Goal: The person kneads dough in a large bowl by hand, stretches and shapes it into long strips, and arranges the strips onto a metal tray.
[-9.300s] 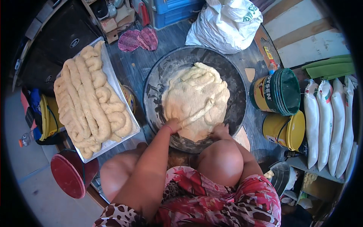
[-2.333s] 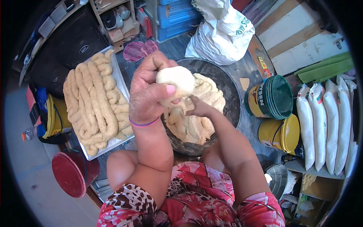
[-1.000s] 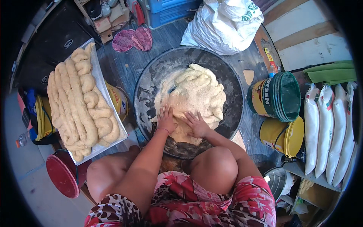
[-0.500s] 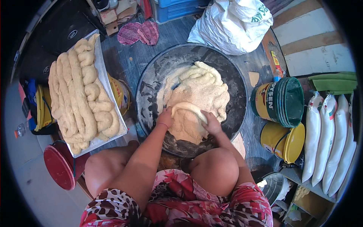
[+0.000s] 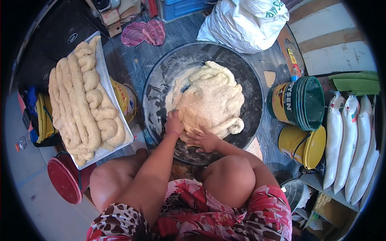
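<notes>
A large mound of pale, speckled dough (image 5: 213,100) lies in a wide black basin (image 5: 155,82) in front of me. At its left near edge, my left hand (image 5: 174,123) has its fingers curled closed on the dough. My right hand (image 5: 204,140) is open, its fingers spread flat on the near side of the mound. A rolled end of dough curls just right of that hand. Dusty flour or crumbs coat parts of the dough and the basin wall.
On the left, a metal tray (image 5: 125,127) carries thick ropes of dough. A red bucket (image 5: 64,180) stands below it. Green (image 5: 311,104) and yellow (image 5: 313,148) buckets stand right of the basin, beside long white filled bags (image 5: 348,144). Behind are a white sack (image 5: 245,28) and pink cloth pads (image 5: 143,33).
The dough strip held between both hands has left them; a curled end now lies at the right. My right hand has moved left and opened flat on the mound.
</notes>
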Demonstrator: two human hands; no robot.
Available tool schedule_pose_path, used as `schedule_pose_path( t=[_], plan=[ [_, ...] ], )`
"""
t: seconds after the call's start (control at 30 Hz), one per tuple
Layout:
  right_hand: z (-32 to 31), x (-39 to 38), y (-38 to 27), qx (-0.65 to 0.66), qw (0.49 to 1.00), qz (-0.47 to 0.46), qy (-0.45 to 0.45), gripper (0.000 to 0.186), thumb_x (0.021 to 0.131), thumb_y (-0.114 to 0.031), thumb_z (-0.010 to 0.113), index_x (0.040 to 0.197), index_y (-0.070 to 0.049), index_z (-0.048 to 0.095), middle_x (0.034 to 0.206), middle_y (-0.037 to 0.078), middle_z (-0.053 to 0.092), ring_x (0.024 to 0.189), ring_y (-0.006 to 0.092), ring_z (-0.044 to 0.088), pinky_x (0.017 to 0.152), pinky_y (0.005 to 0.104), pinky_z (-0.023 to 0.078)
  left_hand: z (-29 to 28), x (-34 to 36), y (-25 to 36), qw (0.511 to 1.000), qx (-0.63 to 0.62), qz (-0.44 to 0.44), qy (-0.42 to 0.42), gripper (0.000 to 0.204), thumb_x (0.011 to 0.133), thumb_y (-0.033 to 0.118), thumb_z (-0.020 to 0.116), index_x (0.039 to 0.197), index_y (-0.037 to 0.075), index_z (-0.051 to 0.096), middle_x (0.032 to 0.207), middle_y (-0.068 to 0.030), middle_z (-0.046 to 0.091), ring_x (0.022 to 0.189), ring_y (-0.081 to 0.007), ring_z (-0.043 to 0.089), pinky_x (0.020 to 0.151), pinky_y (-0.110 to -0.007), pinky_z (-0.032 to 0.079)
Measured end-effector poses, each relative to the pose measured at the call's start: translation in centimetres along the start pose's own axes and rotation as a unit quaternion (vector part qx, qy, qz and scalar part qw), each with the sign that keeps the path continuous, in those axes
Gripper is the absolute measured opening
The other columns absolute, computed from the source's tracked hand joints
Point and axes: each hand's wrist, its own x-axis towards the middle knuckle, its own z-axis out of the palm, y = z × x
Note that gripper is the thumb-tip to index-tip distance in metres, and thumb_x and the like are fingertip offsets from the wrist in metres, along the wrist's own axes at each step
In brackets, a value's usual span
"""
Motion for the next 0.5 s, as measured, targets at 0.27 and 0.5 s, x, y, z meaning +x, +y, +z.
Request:
schedule_pose_path(
  t=[0.27, 0.5],
  plan=[
    [-4.6, 0.6, 6.5, -0.215, 0.884, 0.369, 0.19, 0.058, 0.088, -0.043, 0.037, 0.139, -0.023, 0.018, 0.146, 0.01, 0.01, 0.134, 0.0282, 0.013, 0.103, 0.0592, 0.007, -1.4, 1.1, -1.3, 0.998, 0.004, 0.025, 0.063, 0.053, 0.071, 0.016, 0.061, 0.121, 0.01, 0.043, 0.127, -0.0156, 0.035, 0.112, -0.0363, 0.04, 0.093, -0.042, 0.036],
    [-0.7, -0.4, -0.5, -0.082, 0.978, 0.19, 0.027, 0.062, 0.079, -0.042, 0.051, 0.13, -0.009, 0.037, 0.136, 0.018, 0.033, 0.13, 0.0297, 0.025, 0.103, 0.0561, 0.01, -0.9, 0.0, 1.0, 0.976, 0.076, 0.182, 0.094, 0.053, 0.079, 0.034, 0.057, 0.123, 0.008, 0.043, 0.131, -0.0148, 0.032, 0.12, -0.0345, 0.032, 0.096, -0.044, 0.031]
  ],
)
